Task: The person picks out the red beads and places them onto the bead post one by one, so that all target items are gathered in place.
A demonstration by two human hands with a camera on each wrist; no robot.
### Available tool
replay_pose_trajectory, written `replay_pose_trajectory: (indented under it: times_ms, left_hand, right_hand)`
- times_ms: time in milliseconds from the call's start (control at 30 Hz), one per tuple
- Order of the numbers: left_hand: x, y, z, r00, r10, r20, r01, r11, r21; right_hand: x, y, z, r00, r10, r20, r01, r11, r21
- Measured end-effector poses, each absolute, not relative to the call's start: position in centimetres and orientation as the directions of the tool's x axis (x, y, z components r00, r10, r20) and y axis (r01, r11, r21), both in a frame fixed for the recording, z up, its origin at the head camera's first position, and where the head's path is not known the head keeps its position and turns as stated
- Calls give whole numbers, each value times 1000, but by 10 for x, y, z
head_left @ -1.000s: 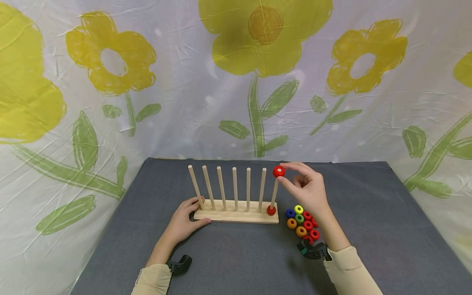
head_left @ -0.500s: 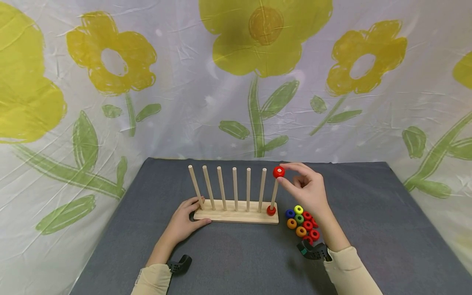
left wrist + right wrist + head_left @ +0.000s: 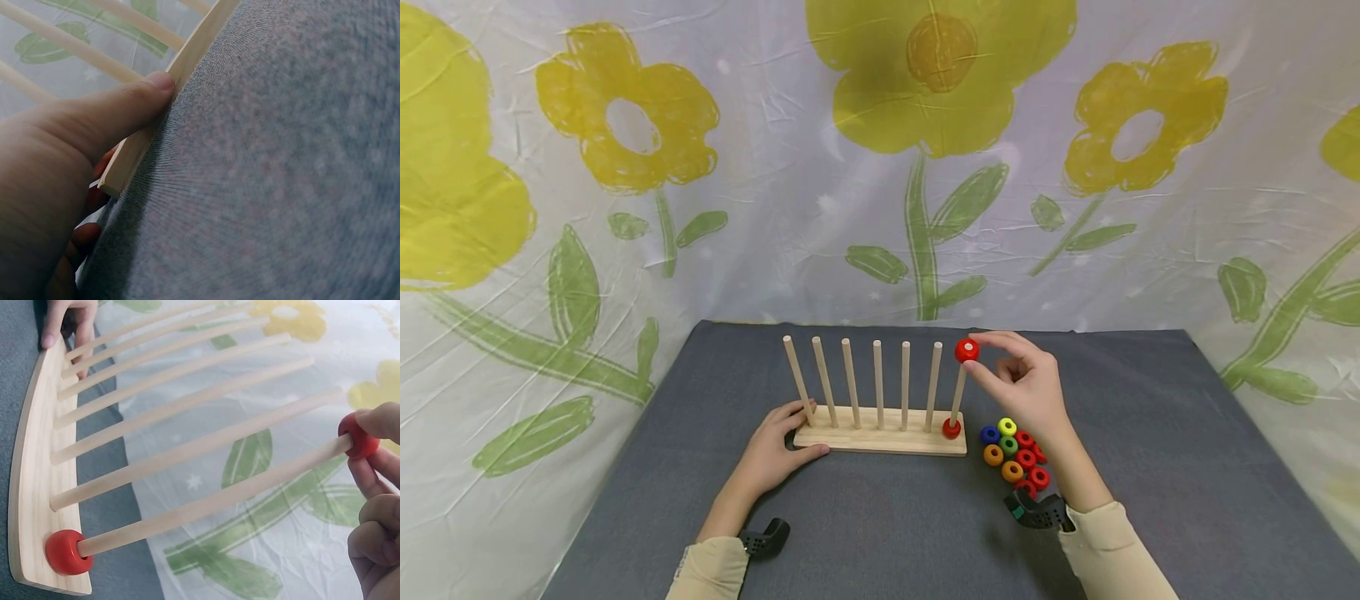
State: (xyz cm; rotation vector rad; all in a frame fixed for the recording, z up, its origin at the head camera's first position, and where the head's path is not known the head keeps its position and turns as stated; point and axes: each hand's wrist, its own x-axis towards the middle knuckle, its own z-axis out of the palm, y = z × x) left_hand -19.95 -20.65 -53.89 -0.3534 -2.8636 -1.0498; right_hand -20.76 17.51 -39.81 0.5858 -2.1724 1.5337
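A wooden base [image 3: 880, 442] with a row of several upright pegs stands on the table. My left hand [image 3: 772, 450] grips the base's left end, thumb along the front edge, as the left wrist view also shows. At the rightmost peg [image 3: 219, 500], my right hand [image 3: 1024, 375] pinches a red bead [image 3: 967, 350] between thumb and forefinger. That bead sits around the peg's top, whose tip shows in its hole. Another red bead [image 3: 69, 552] lies at the foot of the same peg, against the base. The other pegs carry no beads.
Right of the base lies a cluster of loose beads: a blue bead [image 3: 990, 434], a yellow bead [image 3: 1007, 427], a green bead [image 3: 1008, 445], orange ones and several red ones. Part of the cluster is under my right forearm. A flowered cloth [image 3: 760, 250] hangs behind the dark table [image 3: 880, 533].
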Motion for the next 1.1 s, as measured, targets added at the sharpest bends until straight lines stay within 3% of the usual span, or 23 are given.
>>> replay_pose_trajectory:
  times_ms: [1100]
  left_hand:
    - [-198, -205, -536, -972, 188, 144, 237, 746, 623]
  right_hand:
    - [-206, 178, -399, -828, -112, 549, -555, 294, -778]
